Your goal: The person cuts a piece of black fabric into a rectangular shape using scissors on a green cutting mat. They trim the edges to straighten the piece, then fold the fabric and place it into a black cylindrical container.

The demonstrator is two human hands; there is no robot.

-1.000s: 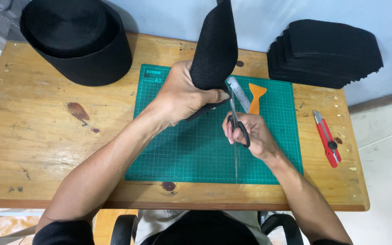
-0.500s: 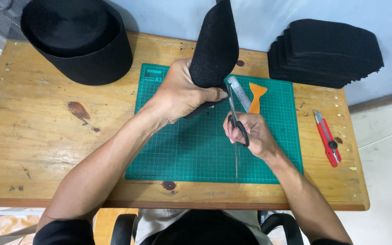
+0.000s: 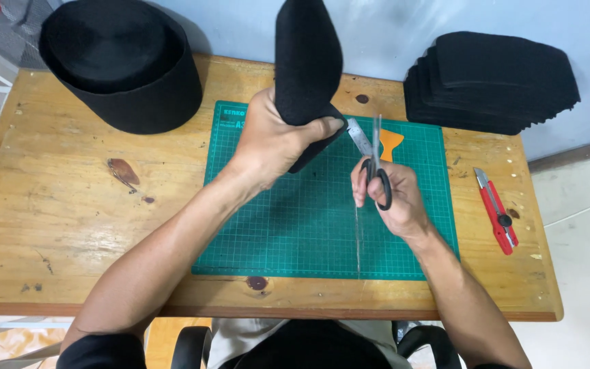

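My left hand (image 3: 274, 140) grips a folded piece of black felt (image 3: 305, 61) and holds it upright above the green cutting mat (image 3: 295, 225). My right hand (image 3: 387, 195) holds black-handled scissors (image 3: 375, 167) with the blades pointing up, just right of the felt's lower edge. A thin clear thread or strip (image 3: 358, 236) hangs down from the scissors over the mat. A metal ruler (image 3: 359, 135) lies on the mat behind the scissors.
A big roll of black felt (image 3: 121, 65) stands at the table's back left. A stack of cut black felt pieces (image 3: 493, 82) sits at the back right. An orange scraper (image 3: 390, 142) lies on the mat. A red utility knife (image 3: 496, 210) rests near the right edge.
My right hand has shifted slightly with the scissors, whose blades now look blurred. The felt stays in my left hand in much the same place.
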